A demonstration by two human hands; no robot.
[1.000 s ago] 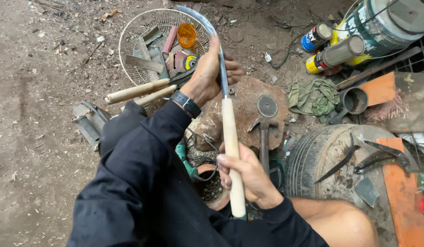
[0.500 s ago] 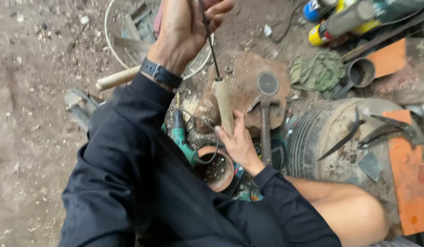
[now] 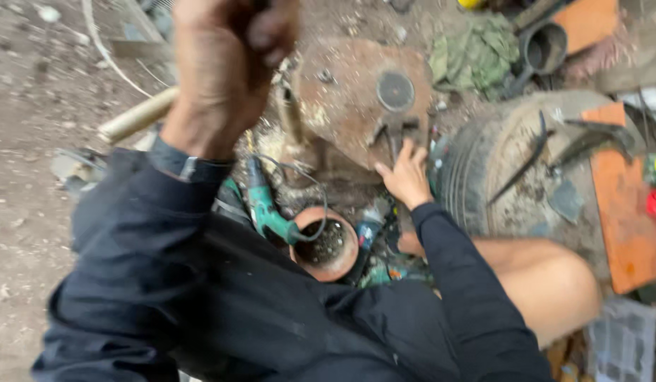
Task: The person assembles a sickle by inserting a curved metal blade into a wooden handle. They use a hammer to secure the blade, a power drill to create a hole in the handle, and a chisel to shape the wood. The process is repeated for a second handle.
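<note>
My left hand [image 3: 222, 71] is raised close to the camera, blurred, its fingers closed on the metal blade of a sickle-like tool. The tool's pale wooden handle [image 3: 292, 120] hangs below the fist. My right hand [image 3: 406, 175] lies lower, fingers apart, at the edge of a rusty round block [image 3: 342, 106]. It touches the lower end of a hammer [image 3: 395, 95] that lies on the block. Both arms are in dark sleeves, and a watch sits on the left wrist.
A green power drill [image 3: 268, 212] and a clay pot [image 3: 326, 247] lie in front of my body. An old tyre [image 3: 484, 177] with dark blades on it stands at the right beside an orange board [image 3: 625, 205]. A green rag [image 3: 476, 49] and a metal cup [image 3: 544, 46] lie behind. My bare knee [image 3: 540, 283] is at the lower right.
My left hand has lifted the tool up toward the camera. My right hand has let go of the wooden handle and moved right to the hammer on the block.
</note>
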